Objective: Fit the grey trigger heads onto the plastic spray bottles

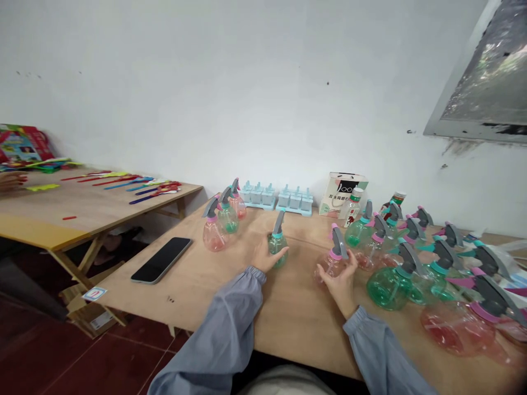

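Note:
My left hand (265, 254) is wrapped round the body of a green spray bottle (280, 242) with a grey trigger head and turquoise collar, near the table's middle. To its right, my right hand (342, 277) grips a pink spray bottle (330, 265) with a pink collar. Both bottles are upright. Beyond my left hand stand a pink spray bottle (214, 235), a green one (228, 218) and another pink one (237, 206) in a row. Several more bottles, among them a green one (387, 288) and a large pink one (457, 328), crowd the right side.
A phone (162, 260) lies on the wooden table (197, 296) at left. Pale blue popsicle moulds (295, 200), a white box (335, 192) and a small labelled bottle (353, 206) stand near the wall. Colourful plastic strips (127, 181) and another person's hand (12, 181) are at the neighbouring table.

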### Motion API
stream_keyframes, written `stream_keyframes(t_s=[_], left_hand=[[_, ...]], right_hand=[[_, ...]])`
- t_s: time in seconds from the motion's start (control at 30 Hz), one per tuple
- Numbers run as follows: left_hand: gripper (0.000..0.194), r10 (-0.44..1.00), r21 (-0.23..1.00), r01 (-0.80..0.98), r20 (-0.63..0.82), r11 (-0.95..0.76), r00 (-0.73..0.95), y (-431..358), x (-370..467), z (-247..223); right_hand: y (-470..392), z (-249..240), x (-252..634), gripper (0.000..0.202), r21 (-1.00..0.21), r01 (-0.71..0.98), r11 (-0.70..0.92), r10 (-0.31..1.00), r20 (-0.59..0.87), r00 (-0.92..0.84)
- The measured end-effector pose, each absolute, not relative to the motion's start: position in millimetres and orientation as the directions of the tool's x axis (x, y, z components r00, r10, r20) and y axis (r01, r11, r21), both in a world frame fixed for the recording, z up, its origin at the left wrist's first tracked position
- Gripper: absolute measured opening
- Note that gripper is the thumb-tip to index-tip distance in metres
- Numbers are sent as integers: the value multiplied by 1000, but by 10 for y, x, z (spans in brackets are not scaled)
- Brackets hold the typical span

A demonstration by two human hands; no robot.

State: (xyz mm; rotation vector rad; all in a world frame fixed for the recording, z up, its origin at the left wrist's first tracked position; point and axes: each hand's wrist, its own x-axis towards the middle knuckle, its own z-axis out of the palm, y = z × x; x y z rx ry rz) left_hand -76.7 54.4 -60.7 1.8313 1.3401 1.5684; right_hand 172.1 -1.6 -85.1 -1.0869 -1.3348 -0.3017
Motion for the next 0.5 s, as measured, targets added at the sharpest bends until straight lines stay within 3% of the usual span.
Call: stream_keyframes(t_s=[0.27,0.5], left_hand=[[62,840,787,401,537,-468,-73,574,-775,-641],[63,842,788,389,537,-477,-55,559,-777,-620]], right_hand=[[655,-958,1869,108,-534,822,199,521,768,372],[1400,-793,2009,119,-597,791,136,576,697,427]])
